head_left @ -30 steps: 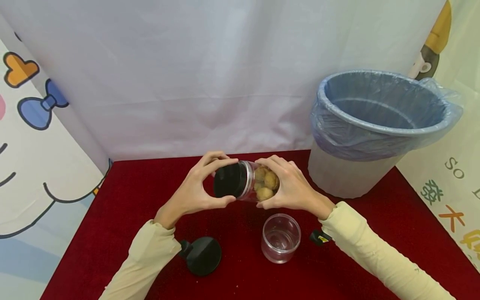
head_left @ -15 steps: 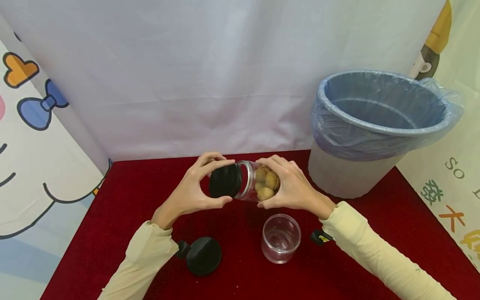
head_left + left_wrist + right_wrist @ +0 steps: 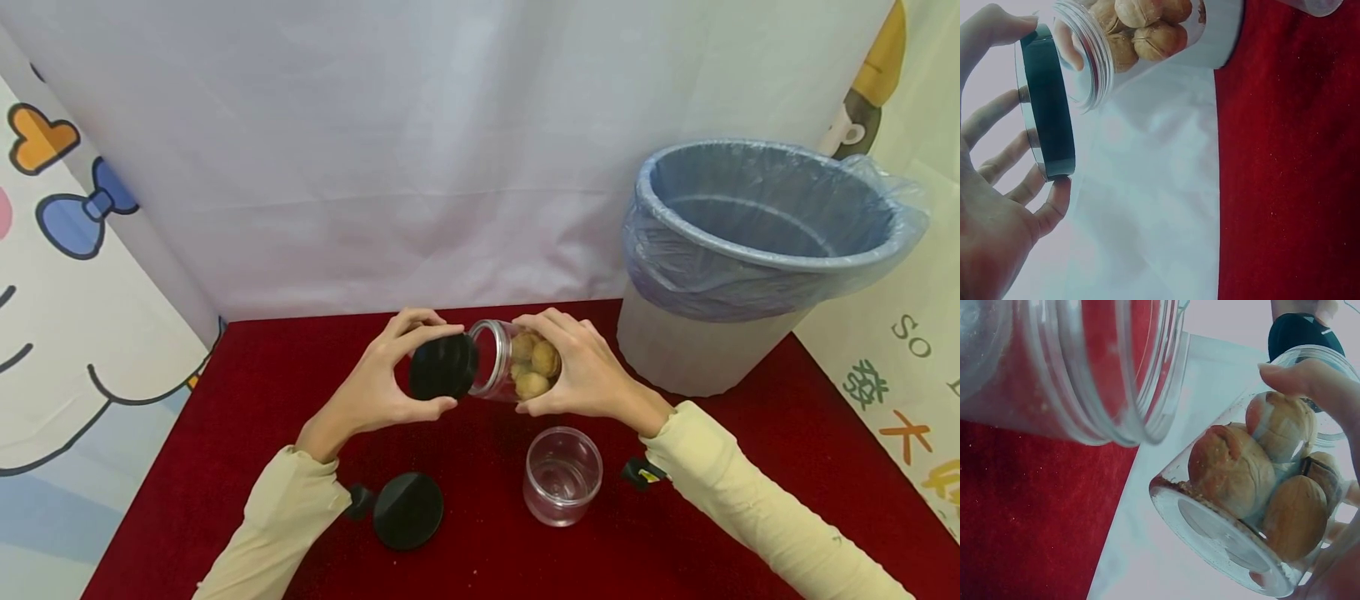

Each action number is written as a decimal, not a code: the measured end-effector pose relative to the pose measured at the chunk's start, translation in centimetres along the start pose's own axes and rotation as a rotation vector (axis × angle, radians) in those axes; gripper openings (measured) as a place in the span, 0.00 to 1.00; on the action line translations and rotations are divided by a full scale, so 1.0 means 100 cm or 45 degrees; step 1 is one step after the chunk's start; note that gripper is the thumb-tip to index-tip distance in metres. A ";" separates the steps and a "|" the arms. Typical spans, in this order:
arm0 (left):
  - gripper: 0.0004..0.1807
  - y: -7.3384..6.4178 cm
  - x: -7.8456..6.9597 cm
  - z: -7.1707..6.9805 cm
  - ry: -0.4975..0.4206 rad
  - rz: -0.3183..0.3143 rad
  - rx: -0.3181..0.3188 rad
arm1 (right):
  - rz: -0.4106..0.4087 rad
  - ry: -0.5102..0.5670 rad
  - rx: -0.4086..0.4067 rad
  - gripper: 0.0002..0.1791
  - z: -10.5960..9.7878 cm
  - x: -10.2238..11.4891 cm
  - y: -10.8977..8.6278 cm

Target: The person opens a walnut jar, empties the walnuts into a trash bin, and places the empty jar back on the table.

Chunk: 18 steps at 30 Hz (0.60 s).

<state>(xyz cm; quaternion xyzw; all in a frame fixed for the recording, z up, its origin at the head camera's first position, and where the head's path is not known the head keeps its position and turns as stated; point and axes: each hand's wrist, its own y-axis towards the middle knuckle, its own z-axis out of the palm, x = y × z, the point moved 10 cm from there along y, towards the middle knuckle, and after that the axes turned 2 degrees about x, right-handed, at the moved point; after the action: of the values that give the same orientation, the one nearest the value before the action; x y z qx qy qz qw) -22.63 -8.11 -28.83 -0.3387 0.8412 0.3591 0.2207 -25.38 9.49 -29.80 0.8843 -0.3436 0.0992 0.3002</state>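
Note:
My left hand [image 3: 378, 379] holds a black screw lid [image 3: 444, 367] by its edge, thumb on one side and fingers on the other. Just right of the lid is the open mouth of a clear jar [image 3: 492, 358], tipped on its side. Several walnuts [image 3: 1147, 31] lie toward the jar's base. My right hand [image 3: 581, 367] grips the jar round its base end, and in the right wrist view its thumb crosses the clear wall. The left wrist view shows a gap between lid and jar rim at the lower side.
On the red cloth [image 3: 480, 558] stand a second clear jar [image 3: 562, 479], uncovered, and a second black lid [image 3: 408, 511] lying flat. A large bin [image 3: 675, 333] with a bluish liner stands at the back right. White curtain [image 3: 420, 167] hangs behind.
The black lid has come off the jar's mouth and moved left with my left hand. My right hand and the jar have stayed almost in place.

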 end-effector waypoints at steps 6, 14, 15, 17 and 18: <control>0.38 -0.004 0.003 0.000 0.003 -0.024 0.011 | 0.000 0.003 -0.006 0.51 -0.001 0.000 0.000; 0.38 -0.009 0.010 0.002 -0.007 -0.070 0.033 | -0.002 -0.017 -0.010 0.51 -0.001 0.000 0.000; 0.38 -0.010 0.011 0.002 -0.006 -0.075 0.036 | -0.001 -0.016 -0.009 0.51 -0.001 0.000 0.000; 0.38 -0.011 0.013 0.003 -0.007 -0.083 0.039 | 0.001 -0.013 -0.008 0.51 -0.001 0.000 0.000; 0.38 -0.012 0.014 0.003 -0.005 -0.087 0.042 | 0.002 -0.011 -0.006 0.51 -0.001 0.000 0.000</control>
<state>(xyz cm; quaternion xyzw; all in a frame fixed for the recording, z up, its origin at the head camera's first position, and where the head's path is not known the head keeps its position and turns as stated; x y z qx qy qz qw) -22.62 -9.08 -30.40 -0.3626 0.8345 0.3382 0.2401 -25.34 9.56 -29.69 0.8838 -0.3458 0.0947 0.3006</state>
